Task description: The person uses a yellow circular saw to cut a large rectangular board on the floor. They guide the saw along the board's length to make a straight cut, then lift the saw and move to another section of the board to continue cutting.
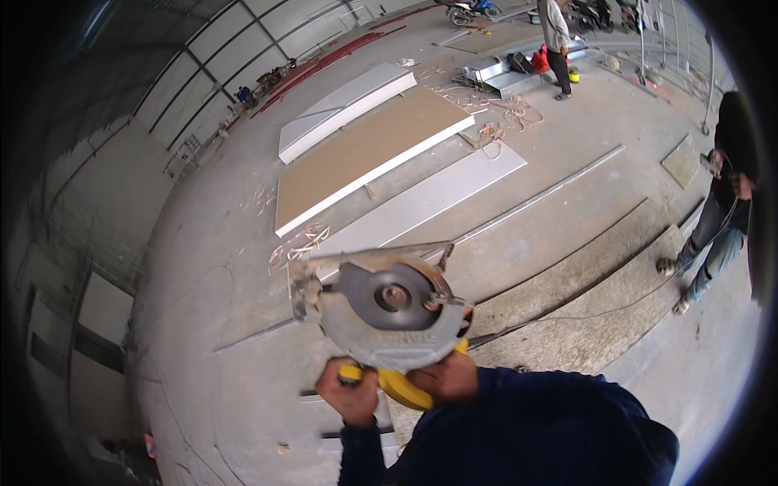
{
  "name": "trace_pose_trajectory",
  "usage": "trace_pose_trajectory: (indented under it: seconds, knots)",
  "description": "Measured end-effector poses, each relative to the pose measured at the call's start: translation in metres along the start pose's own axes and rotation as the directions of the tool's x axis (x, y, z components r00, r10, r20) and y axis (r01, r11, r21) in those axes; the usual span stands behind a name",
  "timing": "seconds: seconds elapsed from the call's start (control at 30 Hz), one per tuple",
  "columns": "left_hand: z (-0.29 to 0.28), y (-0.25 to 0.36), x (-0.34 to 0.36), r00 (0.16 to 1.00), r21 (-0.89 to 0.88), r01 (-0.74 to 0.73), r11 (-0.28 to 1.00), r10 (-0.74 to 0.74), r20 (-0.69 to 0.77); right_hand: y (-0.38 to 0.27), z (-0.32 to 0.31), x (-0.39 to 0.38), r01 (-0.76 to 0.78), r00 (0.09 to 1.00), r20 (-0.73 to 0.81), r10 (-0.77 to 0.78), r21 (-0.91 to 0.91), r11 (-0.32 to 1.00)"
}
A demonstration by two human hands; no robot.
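Note:
A circular saw (389,304) with a grey guard, a dark round blade and a yellow handle is held up in front of me, its blade side facing the camera. My left hand (350,393) is closed round the yellow-and-black front knob. On the yellow rear handle, my right hand (447,377) is wrapped, its fingers partly hidden behind the saw. The flat metal base plate (373,256) tilts along the saw's upper side. From the saw's right a dark power cord (519,326) runs off over the floor boards.
Beyond the saw lie a white panel strip (429,194), a brown-topped panel (373,154) and a stack of white panels (348,105). Long rough boards (583,340) rest at right. A person (717,219) stands there holding a cord; another person (557,49) stands farther back beside metal channels (506,81).

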State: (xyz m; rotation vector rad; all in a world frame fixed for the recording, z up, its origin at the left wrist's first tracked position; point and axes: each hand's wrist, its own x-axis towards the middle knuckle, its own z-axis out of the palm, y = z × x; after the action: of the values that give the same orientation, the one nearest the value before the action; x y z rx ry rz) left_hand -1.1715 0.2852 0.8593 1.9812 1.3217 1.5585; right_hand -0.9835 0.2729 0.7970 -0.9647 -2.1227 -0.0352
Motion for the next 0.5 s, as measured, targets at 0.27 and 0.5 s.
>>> trace_pose_trajectory:
  seconds: [0.27,0.5]
  knots:
    - [0.005,0.016,-0.007,0.983,-0.113,0.147,0.983,-0.158,-0.09,0.036,-0.006,0.037,0.165,0.986,-0.033,-0.163,0.068,0.984]
    - [0.031,0.032,0.042,0.984,-0.114,0.104,0.988,-0.119,-0.13,0.031,0.004,0.001,0.12,0.982,-0.171,-0.085,0.208,0.971]
